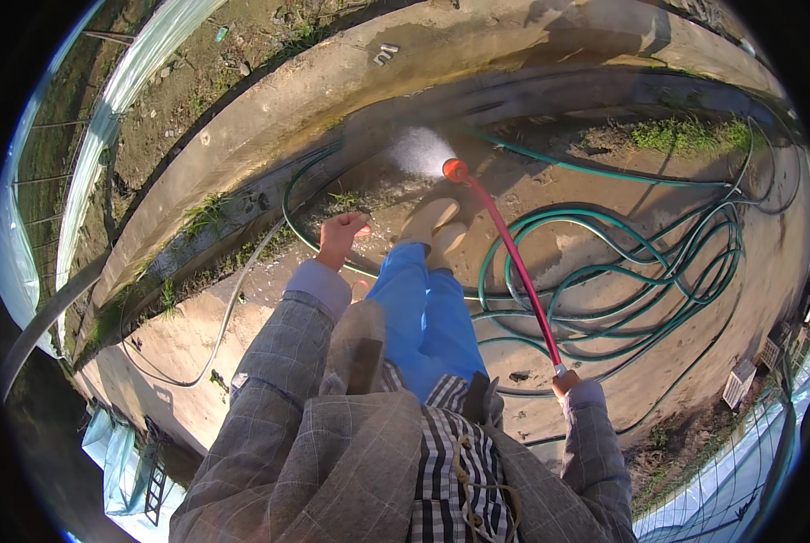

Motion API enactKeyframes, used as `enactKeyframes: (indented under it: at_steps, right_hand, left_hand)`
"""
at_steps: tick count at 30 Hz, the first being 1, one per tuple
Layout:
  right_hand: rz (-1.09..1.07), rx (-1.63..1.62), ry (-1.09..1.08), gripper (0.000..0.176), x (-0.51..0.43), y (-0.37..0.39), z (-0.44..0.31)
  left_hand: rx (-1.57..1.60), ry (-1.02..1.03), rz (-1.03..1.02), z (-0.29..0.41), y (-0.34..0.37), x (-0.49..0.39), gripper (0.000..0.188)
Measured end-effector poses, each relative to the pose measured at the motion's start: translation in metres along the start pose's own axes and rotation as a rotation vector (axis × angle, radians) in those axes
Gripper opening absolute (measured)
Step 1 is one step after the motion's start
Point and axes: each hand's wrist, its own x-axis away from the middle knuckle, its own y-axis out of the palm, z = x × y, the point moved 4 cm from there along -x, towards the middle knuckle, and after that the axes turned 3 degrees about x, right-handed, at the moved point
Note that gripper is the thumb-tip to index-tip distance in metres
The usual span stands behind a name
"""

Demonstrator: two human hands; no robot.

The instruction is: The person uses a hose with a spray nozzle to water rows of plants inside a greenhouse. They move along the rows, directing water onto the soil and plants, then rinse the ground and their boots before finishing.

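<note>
My right hand [566,383] grips the handle end of a red watering wand [513,251], which reaches up and away to a round red spray head [455,170]. A white fan of water [422,151] sprays leftward from that head over the wet ground beyond my shoes [432,220]. My left hand [340,237] is raised to the left of my shoes, fingers bent and close together; whether it holds something small cannot be made out. A green garden hose [602,275] lies in loose coils on the concrete, left of the wand's far side partly hidden by my legs.
A low concrete curb [255,115] curves across the far side, with a gutter along it. A grey hose [231,305] lies at left. Grass [690,136] grows at the far right. Plastic sheeting [106,129] stands at left, and a light-coloured crate [739,383] lies at right.
</note>
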Motion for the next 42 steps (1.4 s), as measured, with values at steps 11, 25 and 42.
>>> enactKeyframes:
  at_steps: [11, 25, 42]
  right_hand:
    - [0.223, -0.243, -0.068, 0.028, 0.03, 0.018, 0.017]
    - [0.26, -0.375, 0.077, 0.027, 0.081, 0.029, 0.01]
    - [0.25, -0.572, 0.165, 0.028, 0.137, 0.079, -0.011]
  left_hand:
    - [0.96, -0.063, -0.598, 0.107, 0.062, 0.024, 0.075]
    - [0.162, 0.001, -0.419, 0.155, 0.075, -0.006, 0.052]
    - [-1.094, 0.332, -0.827, 0.138, 0.016, 0.119, 0.039]
